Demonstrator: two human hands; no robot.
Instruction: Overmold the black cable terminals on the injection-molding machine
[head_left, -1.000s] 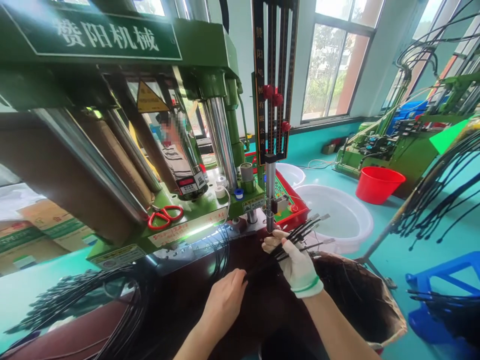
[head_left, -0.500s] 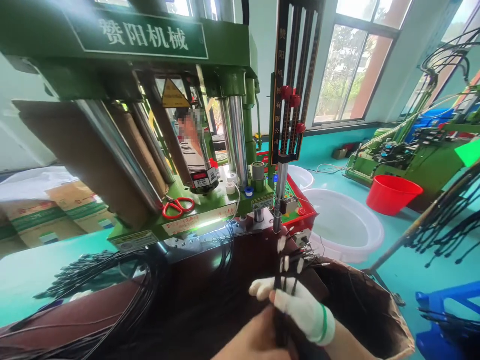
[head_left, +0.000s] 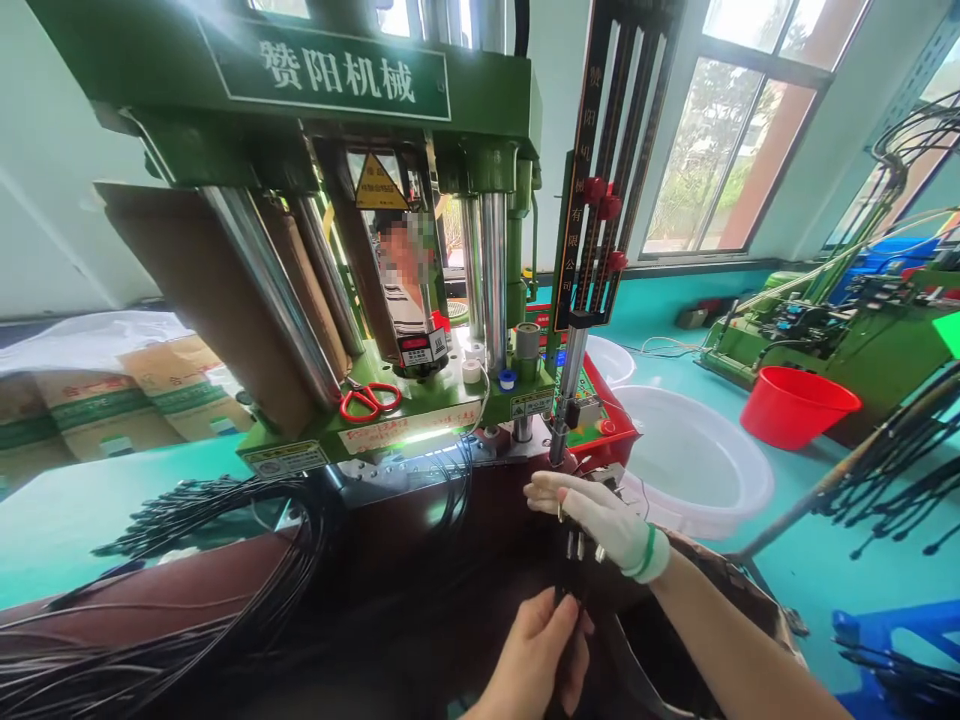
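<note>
My bare left hand point(head_left: 536, 640) is closed around a small bunch of black cables point(head_left: 574, 580), low in the middle of the view. Their pale metal connector ends point(head_left: 575, 545) point upward. Just above, my right hand point(head_left: 600, 515) wears a white glove with a green cuff band. Its fingers stretch out to the left, over the connector ends, and the palm is at or very near their tips. Whether it touches each tip is too small to tell. The lower part of the cables is hidden by my left hand and the dark surroundings.
A green press point(head_left: 487, 90) stands ahead, with red-handled scissors point(head_left: 370, 402) on its bed. Coiled black cables point(head_left: 300, 540) lie on the dark red table at left. To the right are a white tub point(head_left: 694, 455), a red bucket point(head_left: 796, 405), hanging cables and a blue stool point(head_left: 892, 640).
My right hand has risen from around the cables to their connector ends, its fingers straightened. The left hand still grips the bunch, now in clearer view. The camera view has shifted slightly.
</note>
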